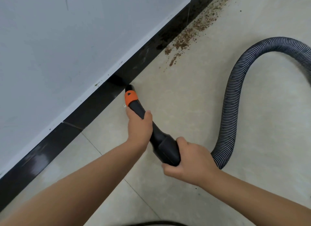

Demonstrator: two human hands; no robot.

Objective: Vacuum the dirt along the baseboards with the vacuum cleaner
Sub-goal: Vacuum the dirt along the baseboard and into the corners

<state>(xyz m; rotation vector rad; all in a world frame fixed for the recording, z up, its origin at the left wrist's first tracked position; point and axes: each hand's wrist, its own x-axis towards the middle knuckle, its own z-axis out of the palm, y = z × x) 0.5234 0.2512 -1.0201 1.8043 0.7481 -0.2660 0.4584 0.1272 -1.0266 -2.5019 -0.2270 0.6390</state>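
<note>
A black vacuum nozzle (134,104) with an orange collar (131,98) points at the foot of the black baseboard (94,106), its tip at the floor edge. My left hand (139,126) grips the nozzle just behind the collar. My right hand (190,158) grips the thick black rear end where the ribbed hose (234,94) joins. Brown dirt (183,40) lies scattered along the baseboard further ahead, up and to the right of the nozzle tip.
The pale wall (58,40) stands above the baseboard on the left. Beige floor tiles (193,91) stretch to the right. The hose loops across the floor on the right and leaves the frame. A dark curved edge (156,223) shows at the bottom.
</note>
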